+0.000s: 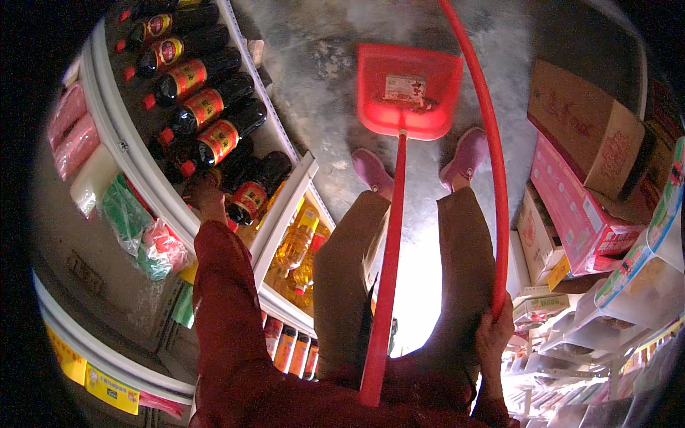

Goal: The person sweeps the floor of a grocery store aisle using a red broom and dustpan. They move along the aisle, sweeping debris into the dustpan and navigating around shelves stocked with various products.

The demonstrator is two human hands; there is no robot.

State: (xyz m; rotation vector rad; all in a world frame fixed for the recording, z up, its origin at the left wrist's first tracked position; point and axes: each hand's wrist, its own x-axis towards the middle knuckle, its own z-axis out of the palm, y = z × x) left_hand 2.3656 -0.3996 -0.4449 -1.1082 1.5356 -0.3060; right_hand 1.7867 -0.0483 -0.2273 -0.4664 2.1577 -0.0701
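My left hand (pixel 207 193) reaches into the lower shelf at left, among dark bottles with red caps and red labels (pixel 218 142); its fingers are dim, and whether they grip a bottle is unclear. My right hand (pixel 495 326) is closed around the end of a long red handle (pixel 492 139) that runs up past the top of the picture, its far end out of view. A red long-handled dustpan (pixel 369 91) rests on the floor ahead of my feet, some debris in it. Its red handle (pixel 393 235) rises between my legs and leans against my body.
Bottles of yellow oil (pixel 299 241) stand in a white-framed shelf section beside my left leg. Packs in clear plastic (pixel 128 214) lie on the shelf above. Cardboard boxes (pixel 583 123) and a pink carton (pixel 567 198) are stacked at right, near clear plastic bins (pixel 642 289).
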